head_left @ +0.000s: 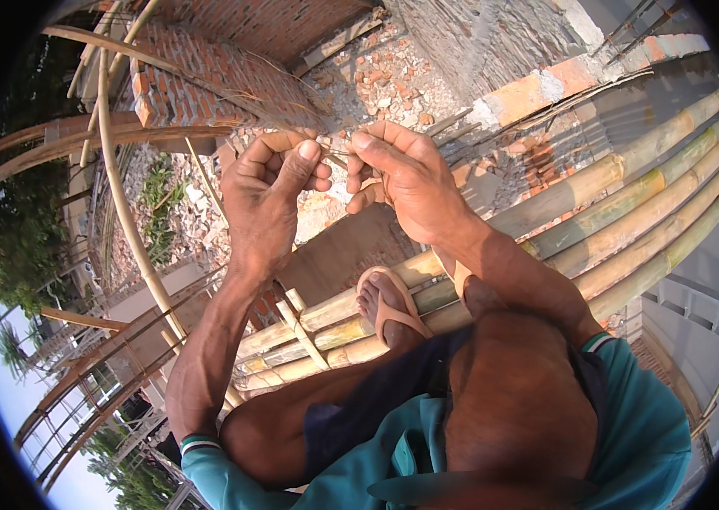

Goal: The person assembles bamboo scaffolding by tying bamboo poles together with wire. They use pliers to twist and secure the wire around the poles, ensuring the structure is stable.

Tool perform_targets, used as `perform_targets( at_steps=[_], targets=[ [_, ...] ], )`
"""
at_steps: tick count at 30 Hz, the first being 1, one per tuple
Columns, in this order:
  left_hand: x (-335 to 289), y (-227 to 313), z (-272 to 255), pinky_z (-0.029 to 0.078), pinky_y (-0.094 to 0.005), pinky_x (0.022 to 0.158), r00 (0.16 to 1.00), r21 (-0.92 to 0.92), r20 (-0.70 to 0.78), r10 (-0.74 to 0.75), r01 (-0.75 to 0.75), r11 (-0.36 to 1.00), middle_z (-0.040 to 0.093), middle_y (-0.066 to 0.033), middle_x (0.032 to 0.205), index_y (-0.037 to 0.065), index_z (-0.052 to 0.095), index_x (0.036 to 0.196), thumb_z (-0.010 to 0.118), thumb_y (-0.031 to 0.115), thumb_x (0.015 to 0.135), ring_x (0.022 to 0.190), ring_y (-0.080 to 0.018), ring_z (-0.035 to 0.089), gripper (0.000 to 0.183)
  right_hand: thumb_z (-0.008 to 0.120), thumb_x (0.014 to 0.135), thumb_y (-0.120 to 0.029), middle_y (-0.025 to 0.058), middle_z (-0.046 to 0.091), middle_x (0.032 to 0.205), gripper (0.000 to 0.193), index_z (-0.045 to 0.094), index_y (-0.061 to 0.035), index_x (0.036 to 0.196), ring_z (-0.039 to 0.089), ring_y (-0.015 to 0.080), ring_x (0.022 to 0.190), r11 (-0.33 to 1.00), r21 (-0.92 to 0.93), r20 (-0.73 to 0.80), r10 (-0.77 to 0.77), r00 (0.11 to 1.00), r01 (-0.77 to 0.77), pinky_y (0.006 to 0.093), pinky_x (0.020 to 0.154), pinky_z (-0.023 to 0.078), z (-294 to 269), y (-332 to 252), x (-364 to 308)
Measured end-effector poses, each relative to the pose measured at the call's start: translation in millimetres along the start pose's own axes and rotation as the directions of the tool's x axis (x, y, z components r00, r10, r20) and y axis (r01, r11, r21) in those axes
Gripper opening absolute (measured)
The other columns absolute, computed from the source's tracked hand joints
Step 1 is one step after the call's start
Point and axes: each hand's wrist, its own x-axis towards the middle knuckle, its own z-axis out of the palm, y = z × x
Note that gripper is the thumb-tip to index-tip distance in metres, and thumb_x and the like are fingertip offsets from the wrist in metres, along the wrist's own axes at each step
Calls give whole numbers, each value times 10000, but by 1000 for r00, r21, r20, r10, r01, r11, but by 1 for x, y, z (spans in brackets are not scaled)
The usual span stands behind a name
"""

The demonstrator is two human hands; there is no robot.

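My left hand [267, 189] and my right hand [417, 183] are raised close together in front of me. Between their fingertips runs a thin wire-like strand [336, 153]. Thumb and forefinger of the left hand pinch one end, and the right thumb and forefinger press on the other. Whether it is metal wire or a plant fibre is too small to tell. Below the hands, my sandalled foot [389, 308] rests on a row of bamboo poles [576, 183].
Beneath the poles lies broken brick rubble [389, 85], beside a brick wall [198, 85]. A bamboo upright [113, 161] and curved wooden planks [62, 151] stand at the left. Short sticks [300, 327] cross the poles near my foot. A rebar frame [96, 399] is at lower left.
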Motion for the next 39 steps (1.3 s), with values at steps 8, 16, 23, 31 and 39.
perform_targets(
  at_steps=[8, 16, 23, 31, 39],
  targets=[
    [-2, -4, -8, 590, -282, 737, 999, 74, 31, 13, -15, 997, 667, -87, 896, -22, 610, 1088, 636, 114, 1030, 806, -136, 666, 151, 589, 1061, -266, 57, 638, 980, 235, 609, -37, 1109, 648, 144, 886, 998, -62, -28, 14, 1000, -16, 332, 685, 610, 0, 9, 6],
    [9, -19, -12, 610, -312, 814, 988, -160, -95, -122, 106, 981, 666, -129, 992, -7, 551, 1093, 571, 121, 1062, 863, -176, 692, 133, 590, 1058, -255, 71, 656, 1075, 289, 608, -1, 1196, 659, 166, 901, 984, 60, 72, 163, 984, -167, 341, 778, 588, -12, 7, 14],
    [16, -24, -21, 621, -334, 865, 973, -245, -216, -80, 25, 969, 686, -144, 1055, 15, 539, 1112, 543, 87, 1063, 920, -212, 709, 87, 672, 999, -135, 126, 709, 1057, 323, 628, 77, 1237, 677, 141, 896, 964, -264, 96, 58, 994, -31, 281, 757, 567, -15, 3, 10],
    [15, -13, -17, 621, -321, 825, 997, -347, -75, -16, -11, 938, 695, -150, 1063, -3, 571, 1183, 684, 131, 993, 930, -189, 705, 258, 736, 947, -117, 86, 725, 872, 279, 683, 79, 1138, 658, 104, 741, 827, -561, 39, -18, 999, 36, 243, 678, 542, -5, -3, 5],
    [8, -10, -15, 558, -273, 664, 981, 180, -185, 56, -22, 983, 719, -87, 812, -9, 692, 1022, 801, 209, 928, 734, -125, 677, 261, 731, 946, -170, 67, 736, 853, 200, 764, 16, 1010, 645, 111, 745, 601, -778, 95, -176, 980, 183, 285, 663, 508, -1, -4, 2]
  ],
)
